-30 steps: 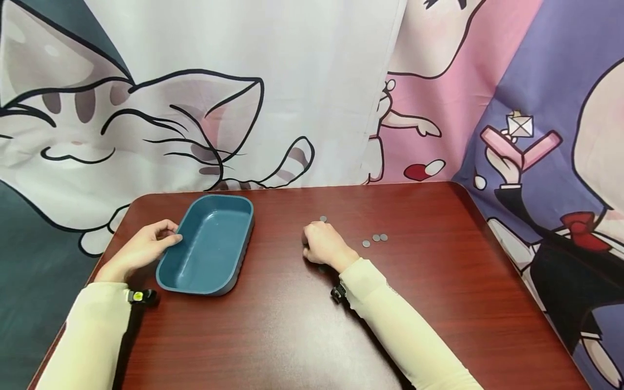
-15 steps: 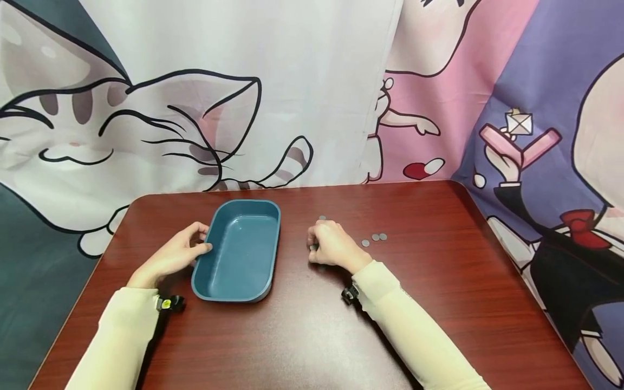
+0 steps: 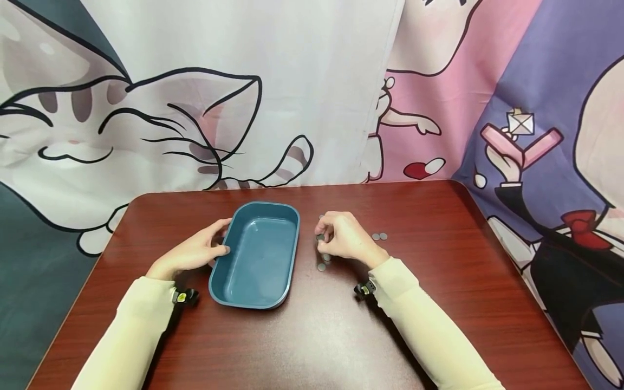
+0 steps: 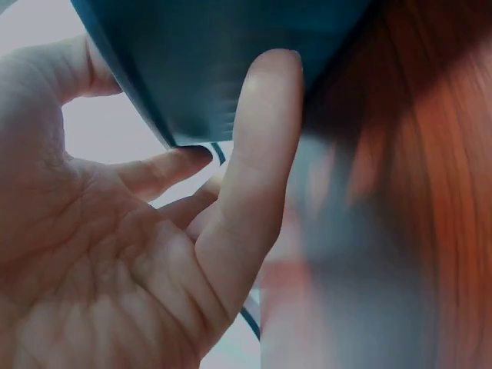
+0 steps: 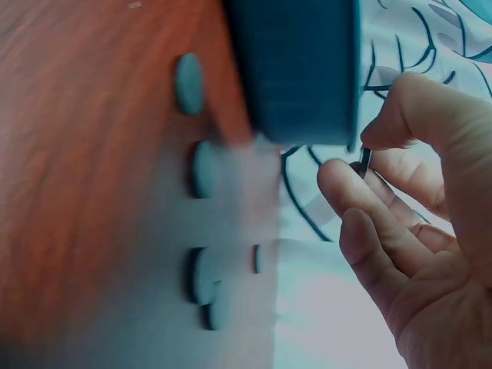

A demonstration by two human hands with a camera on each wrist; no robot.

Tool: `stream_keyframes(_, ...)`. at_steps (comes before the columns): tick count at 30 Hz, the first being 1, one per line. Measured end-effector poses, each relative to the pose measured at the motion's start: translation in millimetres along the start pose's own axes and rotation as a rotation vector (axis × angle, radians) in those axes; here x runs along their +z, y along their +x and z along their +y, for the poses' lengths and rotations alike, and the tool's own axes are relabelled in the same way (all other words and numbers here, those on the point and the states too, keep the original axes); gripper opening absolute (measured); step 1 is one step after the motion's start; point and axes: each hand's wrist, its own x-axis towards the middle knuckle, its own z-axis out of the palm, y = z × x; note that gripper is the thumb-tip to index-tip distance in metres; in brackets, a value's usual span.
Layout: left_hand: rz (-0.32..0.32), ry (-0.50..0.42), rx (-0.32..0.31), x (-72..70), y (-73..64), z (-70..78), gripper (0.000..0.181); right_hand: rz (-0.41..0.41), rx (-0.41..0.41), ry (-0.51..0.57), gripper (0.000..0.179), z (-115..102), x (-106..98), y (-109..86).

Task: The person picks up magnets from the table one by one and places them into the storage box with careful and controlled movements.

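Across a red-brown table (image 3: 317,346), seen from the head camera, a person's left hand (image 3: 195,252), about half open, holds the left wall of a blue-green tray (image 3: 255,265) that sits directly to that hand's right. Past a narrow gap, the right hand (image 3: 347,235) is drawn into a pinch on a small grey disc (image 3: 320,237). Two loose discs (image 3: 322,267) lie just to the near side of the right hand, another peeks out beyond its far side, and a pair (image 3: 383,236) rests to its right. Beneath the left wrist, a black device (image 3: 191,297) bears a yellow-green mark too small to read. Behind both hands hangs a backdrop (image 3: 312,65) printed with cartoon figures.

From the left wrist, the thumb (image 4: 265,138) lies against the tray's outer wall while a forefinger passes behind the rim, its tip hidden.

From the right wrist, the disc shows edge-on between thumb and fingertips, held above the table; five others lie below the hand, somewhat blurred, and the tray stands just beyond the fingertips.
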Motion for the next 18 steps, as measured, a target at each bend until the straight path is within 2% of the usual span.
stream_keyframes(3,-0.028,-0.032,0.010,5.5,4.5,3.1,0.084,0.019,-0.014,0.007,0.014,-7.0,-5.0,7.3)
stream_keyframes(9,-0.060,-0.094,0.035,15.9,6.3,4.8,0.099,0.006,-0.060,0.010,0.012,-32.1,-4.8,37.0)
stream_keyframes(14,-0.049,-0.120,0.005,21.2,8.0,5.3,0.095,-0.043,-0.077,0.003,0.013,-48.4,6.5,60.7)
stream_keyframes(18,-0.070,-0.152,-0.010,22.7,10.7,3.0,0.089,-0.097,-0.071,-0.020,0.012,-58.0,18.1,76.0)
